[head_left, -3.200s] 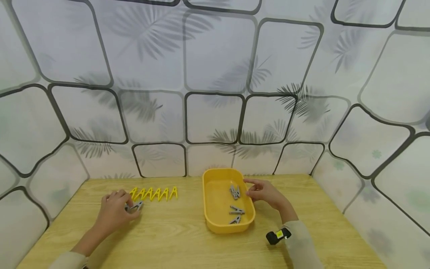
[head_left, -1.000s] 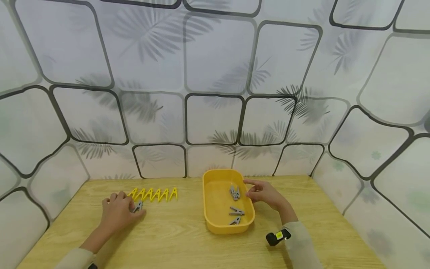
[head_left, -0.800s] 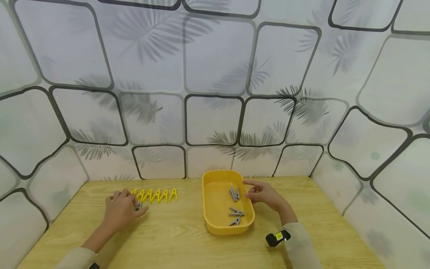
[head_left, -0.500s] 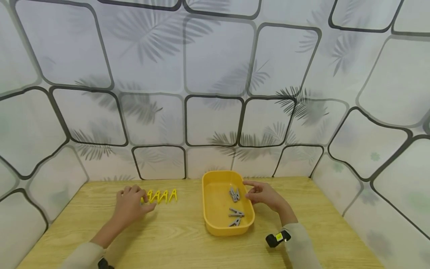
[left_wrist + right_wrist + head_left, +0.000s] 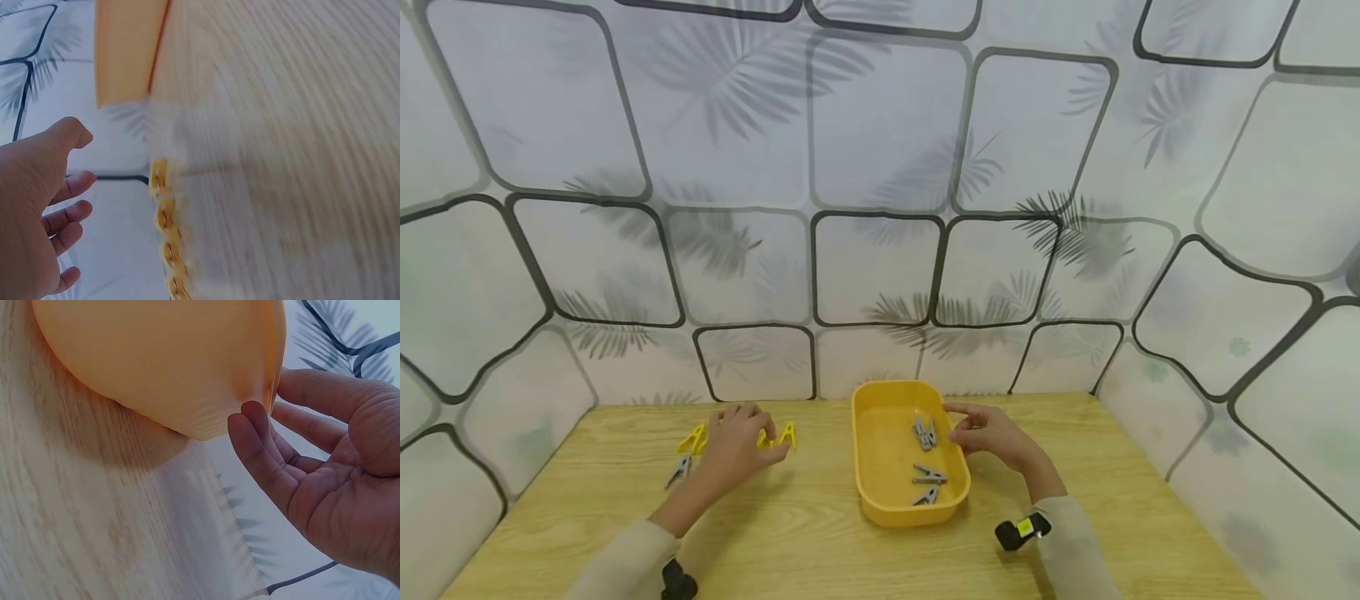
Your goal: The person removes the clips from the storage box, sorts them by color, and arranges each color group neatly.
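Note:
My left hand (image 5: 741, 442) hovers over the row of yellow clothespins (image 5: 692, 438), its fingers loosely bent and holding nothing. It hides the middle of that row in the head view. In the left wrist view the clothespins (image 5: 165, 219) stand in line beside the fingertips, apart from them. A grey clothespin (image 5: 678, 471) lies on the table in front of the row's left end. My right hand (image 5: 996, 435) holds the right rim of a yellow tray (image 5: 861, 467), thumb at the rim and fingertips (image 5: 245, 434) on its outer wall. Grey clothespins (image 5: 928, 473) lie inside the tray.
The wood-grain table (image 5: 820, 550) runs back to a patterned cloth wall (image 5: 880, 275), which also closes off both sides. Each wrist carries a small black camera (image 5: 1022, 529).
My left hand has let go of the grey clothespin, which now lies before the yellow row's left end. The hand has moved right along the row. My right hand has stayed at the tray.

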A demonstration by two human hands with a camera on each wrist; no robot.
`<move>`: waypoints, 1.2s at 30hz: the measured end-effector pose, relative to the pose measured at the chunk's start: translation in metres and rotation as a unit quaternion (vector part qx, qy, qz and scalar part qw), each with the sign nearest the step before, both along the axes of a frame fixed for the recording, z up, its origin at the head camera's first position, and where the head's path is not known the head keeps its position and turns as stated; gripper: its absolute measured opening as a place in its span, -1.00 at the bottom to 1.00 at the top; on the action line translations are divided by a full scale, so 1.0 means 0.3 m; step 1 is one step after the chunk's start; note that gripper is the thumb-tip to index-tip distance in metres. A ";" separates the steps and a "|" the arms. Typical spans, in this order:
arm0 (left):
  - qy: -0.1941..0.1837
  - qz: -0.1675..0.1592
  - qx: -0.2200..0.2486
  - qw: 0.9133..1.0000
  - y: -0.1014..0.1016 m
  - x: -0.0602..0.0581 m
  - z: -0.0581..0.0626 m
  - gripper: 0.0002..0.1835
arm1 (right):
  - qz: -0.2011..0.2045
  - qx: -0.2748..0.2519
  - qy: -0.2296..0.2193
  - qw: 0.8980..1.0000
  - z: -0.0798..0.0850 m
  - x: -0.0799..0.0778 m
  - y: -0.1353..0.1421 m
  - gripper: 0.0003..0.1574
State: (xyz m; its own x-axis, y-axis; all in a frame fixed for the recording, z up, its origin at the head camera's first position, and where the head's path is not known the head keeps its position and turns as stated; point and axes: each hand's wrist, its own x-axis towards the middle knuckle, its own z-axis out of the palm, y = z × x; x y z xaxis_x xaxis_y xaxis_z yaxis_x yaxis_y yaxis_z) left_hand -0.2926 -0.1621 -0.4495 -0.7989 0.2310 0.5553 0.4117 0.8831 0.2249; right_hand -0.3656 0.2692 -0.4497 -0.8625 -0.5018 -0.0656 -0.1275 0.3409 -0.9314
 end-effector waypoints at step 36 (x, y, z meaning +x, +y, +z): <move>-0.166 -0.223 -0.029 0.960 0.521 -0.109 0.034 -0.66 | -0.007 0.011 0.000 1.000 0.002 -0.008 0.002 -0.18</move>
